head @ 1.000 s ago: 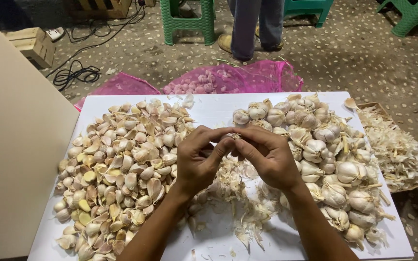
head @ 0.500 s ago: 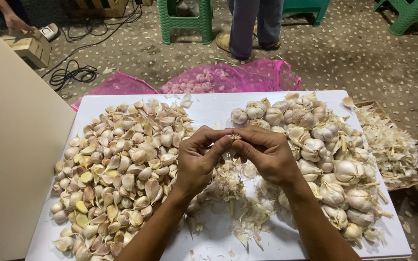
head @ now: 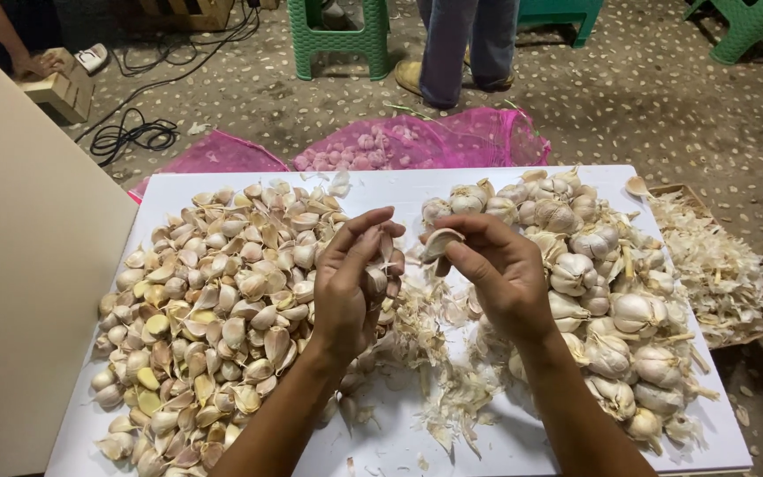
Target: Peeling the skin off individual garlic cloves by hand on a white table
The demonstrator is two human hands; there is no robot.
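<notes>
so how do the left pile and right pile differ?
The left pile is loose separated cloves, small, many yellowish or tan; the right pile is whole bulbs, bigger, rounder, white-skinned. The left pile spreads wider and flatter; the right pile heaps higher. Both are garlic on the white table.

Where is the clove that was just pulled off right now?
In the head view, the garlic clove is pinched in the right hand above the white table, just right of the left hand, between the clove pile and bulb pile.
</notes>
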